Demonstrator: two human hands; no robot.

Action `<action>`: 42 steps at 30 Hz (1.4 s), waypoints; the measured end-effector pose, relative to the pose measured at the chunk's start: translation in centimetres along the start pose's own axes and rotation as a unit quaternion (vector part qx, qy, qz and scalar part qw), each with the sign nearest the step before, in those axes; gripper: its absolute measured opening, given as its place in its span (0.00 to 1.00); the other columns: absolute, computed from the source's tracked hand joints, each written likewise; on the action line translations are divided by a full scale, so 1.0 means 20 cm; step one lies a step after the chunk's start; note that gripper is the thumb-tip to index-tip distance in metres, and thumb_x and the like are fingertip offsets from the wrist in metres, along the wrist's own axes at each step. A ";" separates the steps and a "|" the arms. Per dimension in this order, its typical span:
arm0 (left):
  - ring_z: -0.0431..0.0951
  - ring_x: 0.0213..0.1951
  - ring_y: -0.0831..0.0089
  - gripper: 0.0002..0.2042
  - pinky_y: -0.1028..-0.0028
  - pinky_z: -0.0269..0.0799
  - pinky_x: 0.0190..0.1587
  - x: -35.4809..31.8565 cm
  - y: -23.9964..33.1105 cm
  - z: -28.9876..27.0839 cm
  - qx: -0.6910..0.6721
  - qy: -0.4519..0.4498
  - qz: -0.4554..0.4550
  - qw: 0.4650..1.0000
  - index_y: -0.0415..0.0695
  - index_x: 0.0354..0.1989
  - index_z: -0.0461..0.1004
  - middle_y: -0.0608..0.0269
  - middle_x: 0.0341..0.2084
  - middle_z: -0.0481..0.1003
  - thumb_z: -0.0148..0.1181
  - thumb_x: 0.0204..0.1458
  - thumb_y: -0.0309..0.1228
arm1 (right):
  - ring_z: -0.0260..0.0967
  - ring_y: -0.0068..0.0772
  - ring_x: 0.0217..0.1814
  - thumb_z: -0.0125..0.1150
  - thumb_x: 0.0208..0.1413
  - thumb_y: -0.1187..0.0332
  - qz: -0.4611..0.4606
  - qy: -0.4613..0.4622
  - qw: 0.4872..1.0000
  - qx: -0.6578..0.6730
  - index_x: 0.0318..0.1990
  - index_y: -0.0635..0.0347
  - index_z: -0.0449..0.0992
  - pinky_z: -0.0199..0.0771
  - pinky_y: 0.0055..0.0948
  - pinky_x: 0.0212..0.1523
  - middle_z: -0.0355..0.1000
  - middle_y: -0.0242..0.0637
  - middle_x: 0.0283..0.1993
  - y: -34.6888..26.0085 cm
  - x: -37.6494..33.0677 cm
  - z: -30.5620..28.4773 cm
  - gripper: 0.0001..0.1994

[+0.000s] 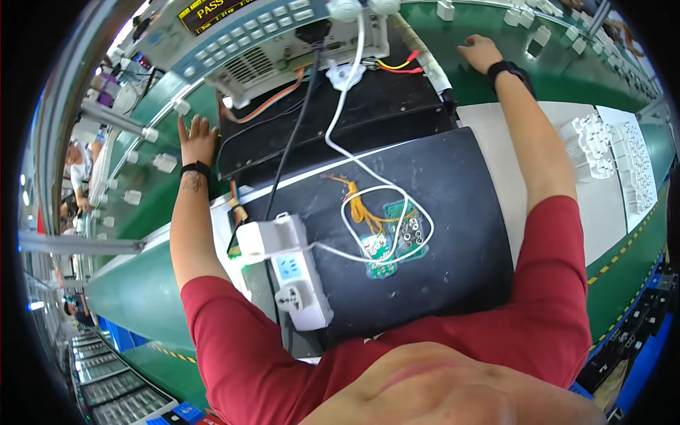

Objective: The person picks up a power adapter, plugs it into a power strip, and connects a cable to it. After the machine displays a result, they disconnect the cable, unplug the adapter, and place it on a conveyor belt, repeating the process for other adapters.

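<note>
My left hand [197, 142] lies with fingers spread at the left side of a black box [333, 117], on the green surface; it holds nothing. Stretched out to the far right, my right hand [483, 54] is over the green conveyor belt [453, 53], its fingers loosely apart with nothing visible in them. Between my arms, a white power strip [301, 273] lies on a black panel [439, 170] with a white adapter [261, 239] plugged in. A looped white cable [340, 145] runs from there past green circuit boards [380, 255] and a bundle of yellow wires [360, 211].
A grey test instrument [248, 53] with a lit display stands on the black box. Small white adapters [165, 163] sit along the belt at left and far right. Rows of white housings [591, 145] rest on a pale board [545, 127] at right. Another person [81, 170] is at far left.
</note>
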State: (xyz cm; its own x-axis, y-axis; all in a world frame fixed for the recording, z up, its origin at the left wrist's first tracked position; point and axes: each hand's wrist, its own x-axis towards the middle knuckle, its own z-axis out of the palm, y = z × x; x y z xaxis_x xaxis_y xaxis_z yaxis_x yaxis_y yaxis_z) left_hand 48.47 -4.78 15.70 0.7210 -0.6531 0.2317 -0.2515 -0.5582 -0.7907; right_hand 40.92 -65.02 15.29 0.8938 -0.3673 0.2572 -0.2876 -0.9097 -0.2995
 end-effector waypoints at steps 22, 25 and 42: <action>0.61 0.56 0.76 0.24 0.51 0.47 0.56 -0.18 -0.12 -0.44 0.005 0.087 -0.183 0.979 0.63 0.52 0.64 0.74 0.52 0.62 0.56 0.42 0.30 | 0.60 0.48 0.53 0.44 0.56 0.61 -0.572 0.065 0.809 0.115 0.44 0.49 0.72 0.60 0.45 0.52 0.66 0.42 0.48 0.04 0.68 0.52 0.13; 0.65 0.54 0.74 0.18 0.57 0.46 0.57 -0.20 -0.13 -0.55 0.011 0.166 -0.163 0.973 0.61 0.47 0.69 0.75 0.50 0.66 0.55 0.45 0.30 | 0.65 0.46 0.51 0.58 0.41 0.44 -0.098 0.218 0.971 -0.020 0.52 0.52 0.67 0.64 0.36 0.50 0.69 0.49 0.46 0.03 0.54 0.45 0.32; 0.69 0.48 0.63 0.13 0.57 0.53 0.55 -0.89 -0.20 -1.21 -0.112 0.366 -0.258 0.887 0.47 0.39 0.73 0.60 0.44 0.70 0.60 0.41 0.27 | 0.69 0.29 0.40 0.65 0.45 0.71 -0.403 0.244 0.804 0.362 0.46 0.66 0.63 0.70 0.25 0.40 0.68 0.41 0.41 -0.70 -1.24 -0.92 0.22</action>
State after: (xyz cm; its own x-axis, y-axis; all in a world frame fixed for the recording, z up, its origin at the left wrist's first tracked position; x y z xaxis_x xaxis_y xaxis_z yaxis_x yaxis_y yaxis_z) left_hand 20.95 -3.34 28.45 0.1846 -0.3928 0.9009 -0.1905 -0.9136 -0.3593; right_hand 16.54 -46.74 29.96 0.3966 0.0923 0.9134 0.7520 -0.6032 -0.2656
